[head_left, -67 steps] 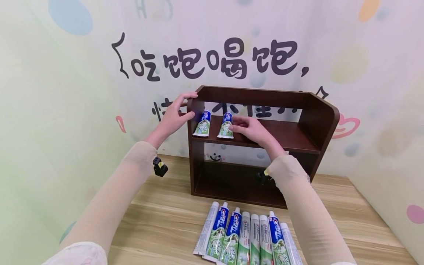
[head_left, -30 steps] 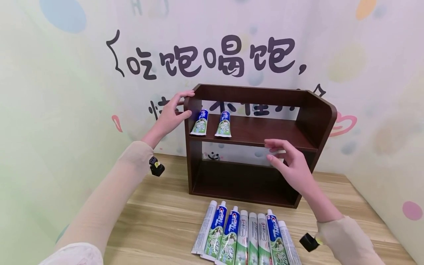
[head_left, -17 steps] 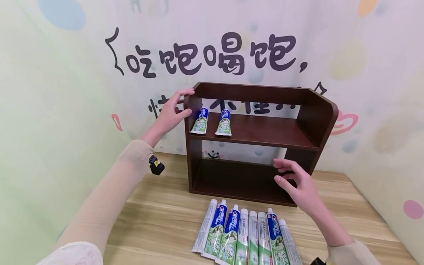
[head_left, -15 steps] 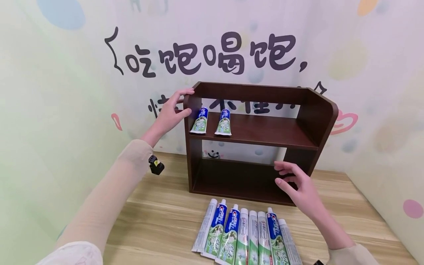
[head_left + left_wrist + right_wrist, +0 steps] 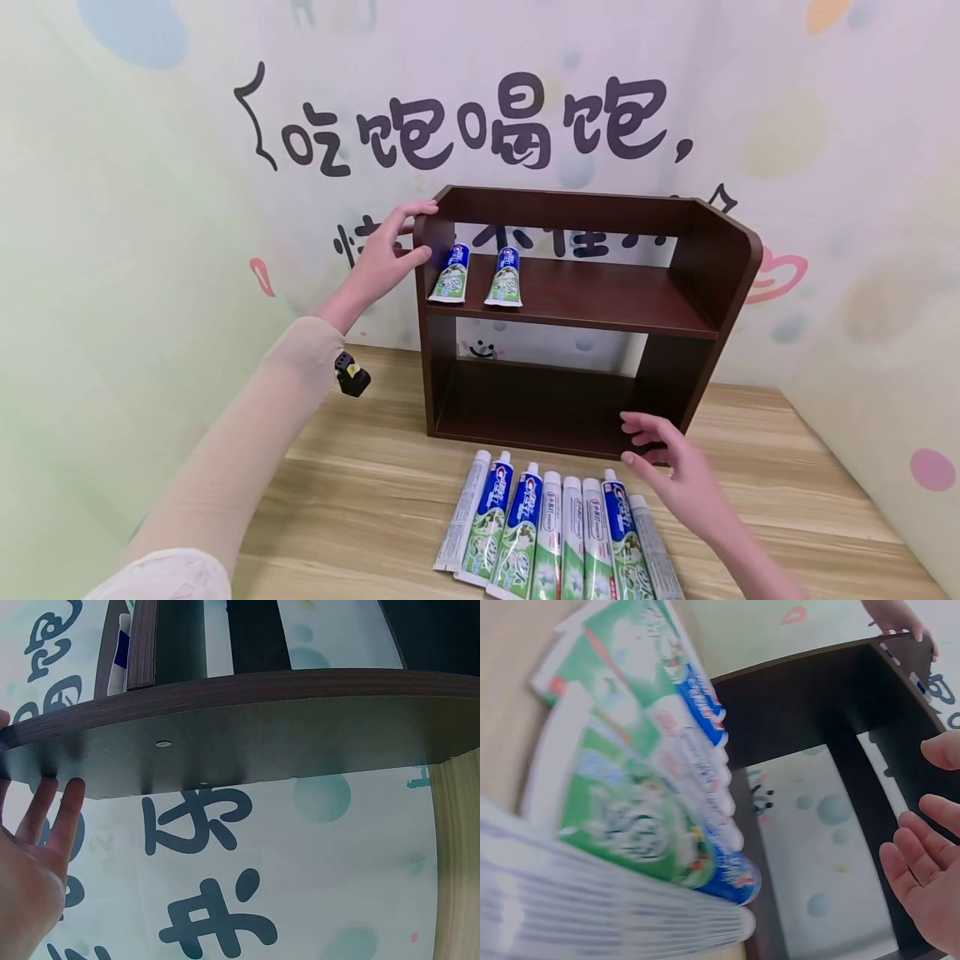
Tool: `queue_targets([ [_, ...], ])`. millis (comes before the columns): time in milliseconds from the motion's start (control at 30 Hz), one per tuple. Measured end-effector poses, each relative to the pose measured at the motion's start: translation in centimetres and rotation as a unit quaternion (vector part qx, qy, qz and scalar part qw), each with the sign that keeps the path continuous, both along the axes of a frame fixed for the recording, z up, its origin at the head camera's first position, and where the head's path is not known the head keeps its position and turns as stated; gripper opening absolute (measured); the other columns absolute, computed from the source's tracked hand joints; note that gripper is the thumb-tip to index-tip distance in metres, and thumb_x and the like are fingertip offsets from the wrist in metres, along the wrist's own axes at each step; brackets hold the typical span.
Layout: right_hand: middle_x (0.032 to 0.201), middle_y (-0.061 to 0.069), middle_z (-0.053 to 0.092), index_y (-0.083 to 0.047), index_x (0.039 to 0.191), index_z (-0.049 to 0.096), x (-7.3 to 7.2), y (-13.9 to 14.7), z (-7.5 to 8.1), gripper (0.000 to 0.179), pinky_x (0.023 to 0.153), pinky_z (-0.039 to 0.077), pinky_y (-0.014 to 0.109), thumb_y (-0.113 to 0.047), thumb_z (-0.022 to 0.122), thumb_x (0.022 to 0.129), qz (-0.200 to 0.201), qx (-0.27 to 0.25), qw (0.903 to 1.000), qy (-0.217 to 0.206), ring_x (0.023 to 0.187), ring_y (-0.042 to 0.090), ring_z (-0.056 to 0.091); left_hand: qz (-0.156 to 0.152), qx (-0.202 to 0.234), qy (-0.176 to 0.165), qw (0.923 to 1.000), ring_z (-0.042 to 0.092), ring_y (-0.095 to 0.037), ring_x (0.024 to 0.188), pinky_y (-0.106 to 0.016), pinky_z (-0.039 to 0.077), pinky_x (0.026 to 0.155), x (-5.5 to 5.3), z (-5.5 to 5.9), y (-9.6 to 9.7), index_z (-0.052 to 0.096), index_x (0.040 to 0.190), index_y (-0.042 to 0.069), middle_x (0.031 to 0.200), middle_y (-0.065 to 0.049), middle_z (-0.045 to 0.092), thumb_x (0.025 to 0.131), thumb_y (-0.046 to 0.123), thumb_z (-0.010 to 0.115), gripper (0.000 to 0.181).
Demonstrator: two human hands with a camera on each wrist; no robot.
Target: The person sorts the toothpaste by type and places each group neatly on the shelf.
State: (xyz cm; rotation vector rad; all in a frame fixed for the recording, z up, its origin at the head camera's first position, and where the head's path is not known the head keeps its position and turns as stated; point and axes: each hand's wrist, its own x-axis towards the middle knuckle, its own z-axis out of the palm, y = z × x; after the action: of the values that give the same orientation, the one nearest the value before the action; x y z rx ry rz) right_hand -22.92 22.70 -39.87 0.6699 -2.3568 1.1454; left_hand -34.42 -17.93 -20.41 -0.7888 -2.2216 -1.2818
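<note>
My left hand (image 5: 386, 258) holds the upper left side panel of a dark brown two-tier shelf (image 5: 585, 321), index finger at its top corner and thumb at the front edge. In the left wrist view, fingers (image 5: 56, 817) touch the panel's outer face. On the upper board lie two blue-and-green toothpaste tubes, one toothpaste tube (image 5: 452, 273) by the left panel and another toothpaste tube (image 5: 505, 277) to its right. My right hand (image 5: 678, 475), with nothing in it and fingers loosely bent, hovers near the shelf's lower right front, above the right end of a row of toothpaste tubes (image 5: 551, 533).
The row mixes blue-and-green tubes with white-and-green ones, caps toward the shelf, on a wood-grain table (image 5: 352, 500). A pale printed wall (image 5: 585, 50) with black lettering stands behind the shelf. The lower tier (image 5: 540, 408) shows bare board.
My right hand let go of the second tube on the upper board, drew back rightward, then dropped toward the table tubes. The left hand keeps its place on the shelf.
</note>
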Motion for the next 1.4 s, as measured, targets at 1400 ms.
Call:
queue_targets([
  [1400, 0.141, 0.021, 0.055, -0.008, 0.142, 0.048, 3.3, -1.2, -3.9, 0.081, 0.085, 0.058, 0.047, -0.016, 0.086, 0.071, -0.102, 0.121, 0.9105, -0.382, 0.116, 0.039, 0.064, 0.009, 0.0, 0.018, 0.9998, 0.047, -0.034, 0.135, -0.055, 0.047, 0.104, -2.8, -1.3, -0.8, 0.048, 0.142, 0.019, 0.158, 0.003, 0.039, 0.094, 0.008, 0.058, 0.05],
])
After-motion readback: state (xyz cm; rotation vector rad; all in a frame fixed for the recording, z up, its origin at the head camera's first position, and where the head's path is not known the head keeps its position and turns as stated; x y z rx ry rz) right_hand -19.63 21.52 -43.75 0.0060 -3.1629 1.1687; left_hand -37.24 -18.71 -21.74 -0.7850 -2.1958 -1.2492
